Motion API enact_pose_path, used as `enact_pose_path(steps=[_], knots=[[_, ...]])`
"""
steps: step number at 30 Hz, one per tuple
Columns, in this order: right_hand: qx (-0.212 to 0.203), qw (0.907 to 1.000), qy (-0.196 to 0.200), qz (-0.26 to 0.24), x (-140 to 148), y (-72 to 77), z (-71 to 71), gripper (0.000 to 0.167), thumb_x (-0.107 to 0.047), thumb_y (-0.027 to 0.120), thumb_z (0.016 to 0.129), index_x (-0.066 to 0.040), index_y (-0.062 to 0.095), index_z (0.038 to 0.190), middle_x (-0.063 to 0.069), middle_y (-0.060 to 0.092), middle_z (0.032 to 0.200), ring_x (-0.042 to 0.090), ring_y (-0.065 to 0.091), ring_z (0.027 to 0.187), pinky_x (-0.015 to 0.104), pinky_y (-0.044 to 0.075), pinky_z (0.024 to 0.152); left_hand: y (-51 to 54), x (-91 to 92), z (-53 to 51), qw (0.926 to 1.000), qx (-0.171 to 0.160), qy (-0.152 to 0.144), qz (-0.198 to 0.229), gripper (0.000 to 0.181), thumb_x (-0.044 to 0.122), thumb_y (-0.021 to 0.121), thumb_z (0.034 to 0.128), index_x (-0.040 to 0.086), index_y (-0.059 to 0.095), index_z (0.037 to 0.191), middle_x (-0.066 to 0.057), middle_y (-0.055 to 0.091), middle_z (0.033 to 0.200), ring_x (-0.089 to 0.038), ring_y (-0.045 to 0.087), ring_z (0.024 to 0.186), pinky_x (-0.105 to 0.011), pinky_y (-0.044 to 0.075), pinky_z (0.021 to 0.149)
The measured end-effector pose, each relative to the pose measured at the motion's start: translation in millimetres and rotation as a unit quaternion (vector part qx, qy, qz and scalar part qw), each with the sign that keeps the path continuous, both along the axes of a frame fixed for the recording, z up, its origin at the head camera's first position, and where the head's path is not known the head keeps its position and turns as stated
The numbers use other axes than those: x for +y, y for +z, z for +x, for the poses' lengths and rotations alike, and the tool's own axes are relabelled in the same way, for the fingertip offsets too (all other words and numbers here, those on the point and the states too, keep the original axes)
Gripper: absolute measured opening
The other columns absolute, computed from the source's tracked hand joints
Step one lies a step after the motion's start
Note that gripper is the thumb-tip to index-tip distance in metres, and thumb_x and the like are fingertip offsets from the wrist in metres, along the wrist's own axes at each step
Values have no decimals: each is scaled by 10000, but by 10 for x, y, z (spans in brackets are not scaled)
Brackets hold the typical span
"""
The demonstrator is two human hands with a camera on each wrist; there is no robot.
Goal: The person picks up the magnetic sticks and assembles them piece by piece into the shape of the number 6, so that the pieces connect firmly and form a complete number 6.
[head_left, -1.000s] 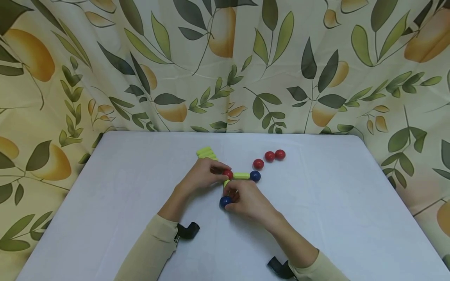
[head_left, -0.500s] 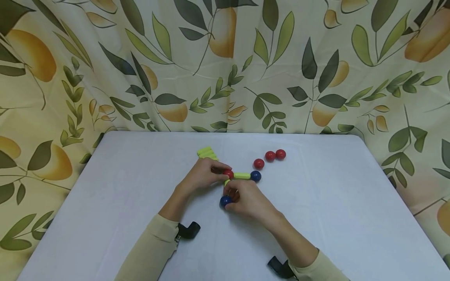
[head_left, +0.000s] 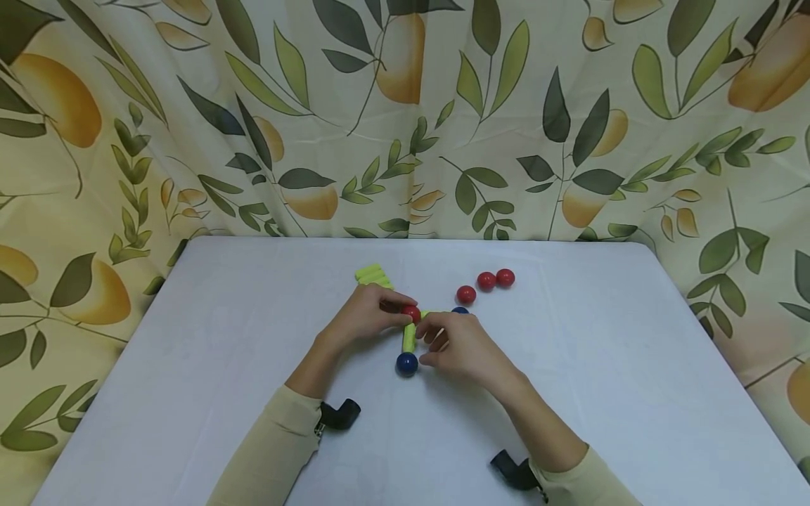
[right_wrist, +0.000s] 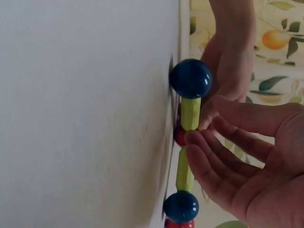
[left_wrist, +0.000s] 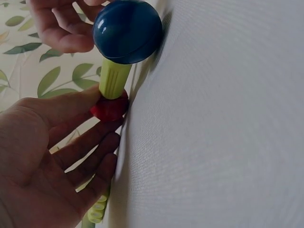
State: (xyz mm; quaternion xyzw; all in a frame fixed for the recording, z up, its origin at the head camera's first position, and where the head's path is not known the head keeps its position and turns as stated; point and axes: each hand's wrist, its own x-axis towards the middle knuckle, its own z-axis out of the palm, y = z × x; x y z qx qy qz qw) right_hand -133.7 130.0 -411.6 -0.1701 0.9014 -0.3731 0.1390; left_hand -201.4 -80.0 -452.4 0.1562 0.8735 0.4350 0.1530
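Printed cloth [head_left: 436, 119] with orange fruit and green leaves is hung behind the table [head_left: 588, 379], whose top is white. Near the middle of the table, somewhat toward its far edge, balls and rods are set together in an L. At the corner of the L a red ball [head_left: 411, 313] is placed. Toward the near side it is met by a yellow-green rod [head_left: 408, 339], which is ended by a blue ball [head_left: 407, 364]. Toward the right edge it is met by a second rod [head_left: 426, 314], with a second blue ball [head_left: 460, 310] at the far end; both are partly covered by the right hand [head_left: 465, 349] in the head view.

The corner red ball is pinched between the thumb and fingers of the left hand [head_left: 367, 310], its other fingers being spread beside the table top. Nothing is gripped by the right hand: its thumb and fingers are held apart and loosely bent, just beside the near rod and the near blue ball. Whether a rod is touched by its fingertips cannot be told.

Beyond the left hand, toward the far edge, more yellow-green rods [head_left: 372, 275] are laid side by side. Three loose red balls [head_left: 486, 282] are lined up slantwise toward the far right corner. Light sleeves [head_left: 268, 453] are worn on both arms, and a black device [head_left: 342, 414] is fixed at each wrist.
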Motion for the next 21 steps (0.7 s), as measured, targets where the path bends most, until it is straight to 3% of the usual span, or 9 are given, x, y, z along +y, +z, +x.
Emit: enact_pose_path(steps=[8, 16, 21], knots=[[139, 9994, -303, 35, 160, 23, -94, 297, -71, 853, 834, -69, 739, 1109, 94, 748, 1018, 179, 687, 881, 333, 607, 799, 10, 0, 2, 10000, -27, -1, -59, 297, 189, 805, 924, 222, 794, 1219, 55, 764, 1108, -154, 644, 1022, -314, 561, 888], [496, 9923, -1131, -119, 373, 57, -220, 247, -78, 820, 867, -58, 743, 1102, 108, 751, 999, 217, 701, 893, 340, 556, 806, 25, -3, 8, 10000, 10, 16, -49, 277, 204, 808, 920, 242, 803, 1194, 62, 753, 1097, -147, 641, 1013, -313, 559, 873], [423, 9869, -1540, -221, 491, 28, -281, 250, -95, 789, 892, -77, 747, 1137, 105, 763, 1073, 255, 685, 985, 331, 529, 817, 32, 7, 16, 9999, -57, 73, -93, 279, 210, 809, 920, 245, 802, 1196, 56, 742, 1100, -152, 628, 1013, -308, 558, 861]])
